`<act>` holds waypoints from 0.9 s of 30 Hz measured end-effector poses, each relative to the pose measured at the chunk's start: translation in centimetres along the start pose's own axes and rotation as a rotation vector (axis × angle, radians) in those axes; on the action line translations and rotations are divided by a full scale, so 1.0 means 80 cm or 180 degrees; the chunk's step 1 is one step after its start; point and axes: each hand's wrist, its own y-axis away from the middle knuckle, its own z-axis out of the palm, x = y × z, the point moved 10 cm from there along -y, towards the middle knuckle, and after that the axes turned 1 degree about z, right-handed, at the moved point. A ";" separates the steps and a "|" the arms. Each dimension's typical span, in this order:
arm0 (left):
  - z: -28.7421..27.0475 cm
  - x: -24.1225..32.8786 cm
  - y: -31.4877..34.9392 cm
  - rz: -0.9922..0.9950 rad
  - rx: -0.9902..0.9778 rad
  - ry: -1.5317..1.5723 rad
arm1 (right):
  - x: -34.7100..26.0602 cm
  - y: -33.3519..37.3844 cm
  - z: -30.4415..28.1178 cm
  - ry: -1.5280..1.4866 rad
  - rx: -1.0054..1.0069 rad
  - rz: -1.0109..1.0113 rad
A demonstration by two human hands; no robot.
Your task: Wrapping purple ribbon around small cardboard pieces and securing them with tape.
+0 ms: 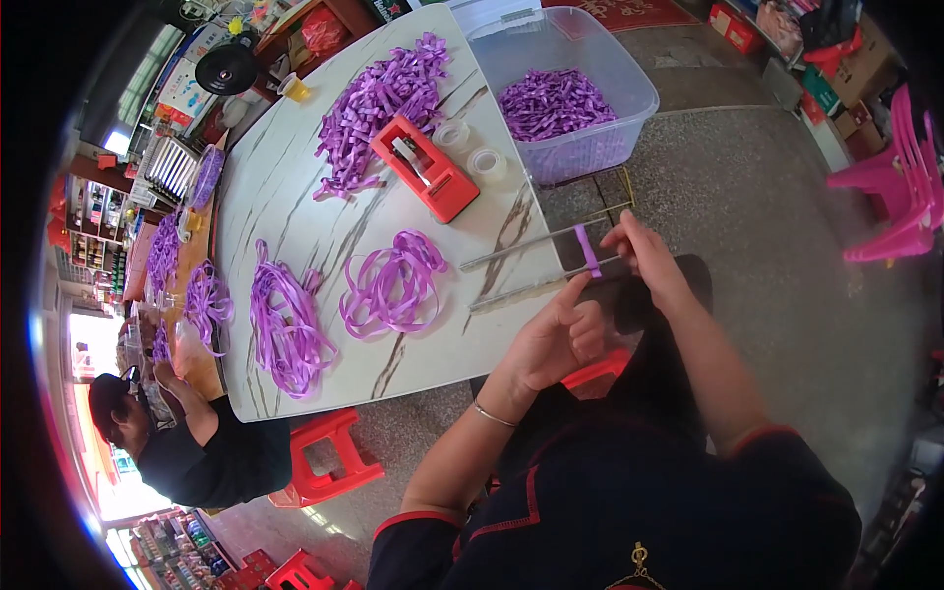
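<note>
Two thin parallel metal rods (518, 249) stick out over the table's right edge, with a purple ribbon (587, 251) wrapped across them. My left hand (559, 339) is at the near end of this ribbon; its thumb and index fingertip meet the band and the other fingers are curled in. On the right, my right hand (647, 258) is beside the rods, fingers bent and apart, a small gap from the ribbon. Loose purple ribbon loops (395, 285) and a longer ribbon bundle (287, 324) lie on the table. A red tape dispenser (452, 194) stands farther back.
A pile of folded purple ribbon pieces (379, 108) covers the table's far part. The clear plastic bin (590, 147) beside the table holds more. Two small clear tape rolls (487, 164) sit near the dispenser. Another person (197, 442) works at the left. Pink chairs (900, 192) stand right.
</note>
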 end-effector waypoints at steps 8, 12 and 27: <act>-0.004 0.000 0.001 -0.0004 0.0039 -0.0005 | -0.082 0.028 0.025 0.2231 0.0329 -0.1065; 0.001 0.000 0.001 0.0001 0.0038 -0.0028 | -0.042 -0.007 0.023 0.1188 -0.0520 -0.0878; 0.005 -0.001 -0.001 -0.0017 -0.0107 -0.0026 | 0.103 -0.034 0.122 -0.3162 -0.2649 0.0910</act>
